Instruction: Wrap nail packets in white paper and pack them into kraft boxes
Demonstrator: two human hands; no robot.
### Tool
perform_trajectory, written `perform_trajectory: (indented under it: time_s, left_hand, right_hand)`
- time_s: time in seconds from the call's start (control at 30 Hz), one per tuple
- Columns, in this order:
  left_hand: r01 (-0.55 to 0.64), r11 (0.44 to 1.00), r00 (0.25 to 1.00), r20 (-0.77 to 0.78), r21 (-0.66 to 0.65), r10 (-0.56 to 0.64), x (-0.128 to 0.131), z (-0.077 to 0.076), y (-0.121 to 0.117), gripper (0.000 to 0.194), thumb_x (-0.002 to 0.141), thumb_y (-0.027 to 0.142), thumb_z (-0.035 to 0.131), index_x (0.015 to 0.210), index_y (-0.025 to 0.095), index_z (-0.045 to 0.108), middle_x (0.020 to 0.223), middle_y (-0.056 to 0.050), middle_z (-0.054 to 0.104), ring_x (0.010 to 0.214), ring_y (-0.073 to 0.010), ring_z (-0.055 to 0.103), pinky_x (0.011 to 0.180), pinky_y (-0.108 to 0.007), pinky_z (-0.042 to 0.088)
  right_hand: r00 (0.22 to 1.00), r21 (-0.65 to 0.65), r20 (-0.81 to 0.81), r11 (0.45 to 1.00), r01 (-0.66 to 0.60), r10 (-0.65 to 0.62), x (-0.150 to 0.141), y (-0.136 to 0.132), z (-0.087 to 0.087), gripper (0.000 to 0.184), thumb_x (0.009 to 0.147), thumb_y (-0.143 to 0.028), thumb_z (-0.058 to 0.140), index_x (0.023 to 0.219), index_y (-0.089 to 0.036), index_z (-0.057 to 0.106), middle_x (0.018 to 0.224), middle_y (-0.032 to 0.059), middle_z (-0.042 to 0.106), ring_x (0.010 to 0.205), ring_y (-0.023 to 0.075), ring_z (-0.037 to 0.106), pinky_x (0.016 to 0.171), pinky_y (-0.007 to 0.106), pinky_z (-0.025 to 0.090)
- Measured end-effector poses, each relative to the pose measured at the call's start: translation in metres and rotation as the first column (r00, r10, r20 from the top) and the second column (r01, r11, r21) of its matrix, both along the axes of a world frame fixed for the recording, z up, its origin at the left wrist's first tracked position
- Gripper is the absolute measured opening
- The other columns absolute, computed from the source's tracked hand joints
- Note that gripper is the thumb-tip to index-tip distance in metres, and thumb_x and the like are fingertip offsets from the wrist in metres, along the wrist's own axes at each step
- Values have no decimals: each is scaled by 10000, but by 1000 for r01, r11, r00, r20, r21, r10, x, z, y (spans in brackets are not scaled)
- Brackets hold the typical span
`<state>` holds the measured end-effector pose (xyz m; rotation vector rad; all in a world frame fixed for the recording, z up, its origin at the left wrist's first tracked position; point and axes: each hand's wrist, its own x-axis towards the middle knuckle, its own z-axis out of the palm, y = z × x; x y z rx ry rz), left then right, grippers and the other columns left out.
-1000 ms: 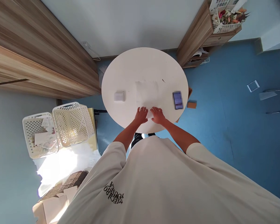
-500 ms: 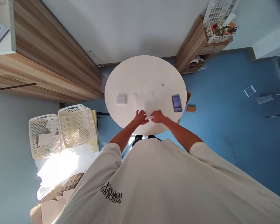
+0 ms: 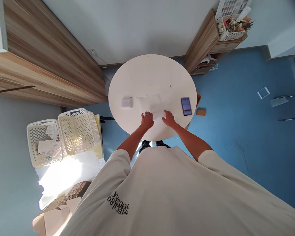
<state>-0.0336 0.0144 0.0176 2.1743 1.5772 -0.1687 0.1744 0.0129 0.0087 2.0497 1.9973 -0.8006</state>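
A thin white sheet (image 3: 151, 102), perhaps tissue or paper, lies on the round white table (image 3: 149, 72) with a ragged far edge. Its outline is faint against the tabletop. My left hand (image 3: 147, 120) rests at the sheet's near left edge, fingers pointing forward and laid on it. Close to the near right corner is my right hand (image 3: 168, 118), its thumb and fingers apart. Between the two hands there is a gap. Left of the sheet sits a small white stack or packet (image 3: 126, 103).
A blurred purple phone-like object (image 3: 186, 106) lies at the table's right side, and a small dark mark (image 3: 171, 87) shows farther back. White perforated baskets (image 3: 76, 131) stand at left. A wooden cabinet (image 3: 204, 46) with a basket of dried flowers (image 3: 236, 28) is at back right.
Both hands have moved slightly forward and apart. The white strip seen between them earlier no longer shows there. The right thumb and fingers have spread.
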Motion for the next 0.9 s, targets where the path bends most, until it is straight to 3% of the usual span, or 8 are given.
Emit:
perform_trajectory:
  time_s: [0.13,0.3,0.5,0.67,0.77,0.9]
  left_hand:
    - [-22,998,1000,-22,-55,21,12,-4,2,683,945,233,528,1615,157,420,1564,-217,539,1511,-373,427,1258,-591,272]
    - [-54,992,998,-35,-111,50,17,-7,2,610,965,275,551,1554,130,491,1564,-238,521,1493,-382,447,1290,-588,212]
    - [-29,995,999,32,-94,33,14,-10,1,541,946,242,586,1465,92,558,1551,-273,514,1522,-395,415,1302,-568,189]
    - [-49,998,998,47,-40,50,14,-11,-4,541,951,226,593,1473,91,544,1578,-272,489,1533,-403,392,1288,-581,199]
    - [11,1000,996,84,21,-13,14,-12,-10,548,955,169,535,1502,132,534,1642,-233,436,1560,-377,360,1278,-560,228]
    - [123,992,981,150,-1,-121,16,-17,-17,632,913,98,510,1532,219,534,1663,-172,439,1555,-348,378,1245,-540,291]
  right_hand:
    - [989,-80,-98,991,103,-111,7,-6,-4,636,1027,-376,457,1630,-225,318,1627,180,445,1449,360,467,1123,511,448]
    - [971,-124,-161,980,156,-175,10,-9,-5,642,1026,-356,464,1633,-228,296,1659,156,411,1492,350,414,1187,512,390]
    - [957,-97,-190,974,203,-219,8,-9,-8,597,1010,-340,499,1582,-219,375,1617,162,449,1462,352,435,1162,504,411]
    - [920,-100,-157,932,348,-360,0,-9,-15,477,987,-405,568,1415,-204,506,1473,174,545,1349,341,519,1069,464,463]
    - [894,-80,-130,903,422,-430,-6,-10,-21,454,947,-449,649,1316,-211,535,1418,169,563,1322,344,527,1034,449,466]
    - [877,-33,-109,884,467,-467,-16,-13,-27,452,895,-453,727,1225,-218,528,1367,160,568,1289,343,528,1021,455,450]
